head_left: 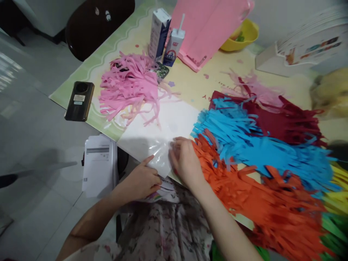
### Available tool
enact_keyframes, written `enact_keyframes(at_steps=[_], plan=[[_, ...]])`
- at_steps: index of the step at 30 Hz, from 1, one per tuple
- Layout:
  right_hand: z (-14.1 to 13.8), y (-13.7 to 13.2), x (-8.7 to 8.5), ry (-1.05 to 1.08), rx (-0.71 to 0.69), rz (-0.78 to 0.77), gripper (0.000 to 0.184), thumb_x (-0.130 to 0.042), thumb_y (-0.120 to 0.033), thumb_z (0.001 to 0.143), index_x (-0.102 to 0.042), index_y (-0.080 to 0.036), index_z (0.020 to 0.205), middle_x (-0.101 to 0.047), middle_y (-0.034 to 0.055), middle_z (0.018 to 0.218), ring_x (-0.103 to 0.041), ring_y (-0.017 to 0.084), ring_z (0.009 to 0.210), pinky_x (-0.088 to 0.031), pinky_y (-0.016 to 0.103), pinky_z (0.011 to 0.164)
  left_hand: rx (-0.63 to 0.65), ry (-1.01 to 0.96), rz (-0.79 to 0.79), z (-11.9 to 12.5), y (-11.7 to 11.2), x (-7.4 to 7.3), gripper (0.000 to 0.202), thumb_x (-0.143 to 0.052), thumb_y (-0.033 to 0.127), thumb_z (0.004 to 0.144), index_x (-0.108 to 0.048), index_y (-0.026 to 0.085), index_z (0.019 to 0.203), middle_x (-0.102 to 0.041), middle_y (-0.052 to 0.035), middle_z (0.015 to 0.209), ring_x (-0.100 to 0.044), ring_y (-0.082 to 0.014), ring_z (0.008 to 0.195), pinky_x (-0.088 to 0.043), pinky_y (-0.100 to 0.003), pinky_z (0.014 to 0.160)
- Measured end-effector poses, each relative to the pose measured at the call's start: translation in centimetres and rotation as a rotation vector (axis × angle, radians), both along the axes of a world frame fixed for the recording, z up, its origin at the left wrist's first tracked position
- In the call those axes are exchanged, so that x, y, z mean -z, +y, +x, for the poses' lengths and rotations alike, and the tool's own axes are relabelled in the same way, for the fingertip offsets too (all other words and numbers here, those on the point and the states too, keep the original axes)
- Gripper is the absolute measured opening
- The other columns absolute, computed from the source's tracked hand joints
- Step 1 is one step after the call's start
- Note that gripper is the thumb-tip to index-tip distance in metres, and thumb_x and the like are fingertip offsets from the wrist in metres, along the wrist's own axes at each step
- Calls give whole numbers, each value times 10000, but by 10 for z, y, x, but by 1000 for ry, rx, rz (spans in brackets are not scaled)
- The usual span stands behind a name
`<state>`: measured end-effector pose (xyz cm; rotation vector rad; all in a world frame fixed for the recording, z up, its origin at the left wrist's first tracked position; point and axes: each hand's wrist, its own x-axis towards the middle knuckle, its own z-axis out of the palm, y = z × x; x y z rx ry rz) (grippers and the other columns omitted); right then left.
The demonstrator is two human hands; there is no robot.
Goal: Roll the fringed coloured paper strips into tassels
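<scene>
Glossy, wrinkled plastic film [161,155]

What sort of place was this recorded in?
Probably a home, perhaps its dining area: a patterned tablecloth, a yellow bowl and what looks like a dark chair beside the table suggest it.

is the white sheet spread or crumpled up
Spread: the white sheet lies broad and mostly flat on the table, with shiny streaks near the right hand.

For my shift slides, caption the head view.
Left hand and right hand at a glossy white sheet, pink fringe beyond it, orange fringe to the right.
</scene>
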<state>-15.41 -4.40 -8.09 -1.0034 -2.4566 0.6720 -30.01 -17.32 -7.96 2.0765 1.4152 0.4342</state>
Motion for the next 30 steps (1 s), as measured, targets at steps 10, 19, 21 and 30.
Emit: enact_keyframes(at_steps=[10,19,21,30], plan=[[-4,13,-1,-84,16,33,183,-464,-130,864,-475,-189,1036,-556,131,1051,-569,266,938,-507,385,771,-7,-14,-14,1,0,0,159,-595,244,890,-703,216,777,-679,65,713,-628,-100,721,-88,-434,1236],[7,8,-1,-81,59,54,134,-427,-176,924,-503,-201,1032,-573,124,1000,-568,265,915,-494,378,740,-36,-30,-25,2,0,0,160,-587,250,897,-698,219,786,-693,61,727,-643,-108,760,-106,-460,1236],[6,9,-2,-83,63,48,136,-432,-163,915,-511,-204,1017,-571,120,997,-566,262,908,-488,373,736,-40,-31,-32,2,0,-1,159,-593,252,896,-703,218,786,-698,59,729,-648,-107,761,-112,-463,1236],[4,18,1,-145,12,43,185,-423,-94,891,-526,-189,1012,-580,105,957,-561,246,861,-470,355,739,-65,-36,-71,3,1,-2,126,-616,250,884,-725,215,832,-739,54,788,-677,-104,812,-115,-430,1231]])
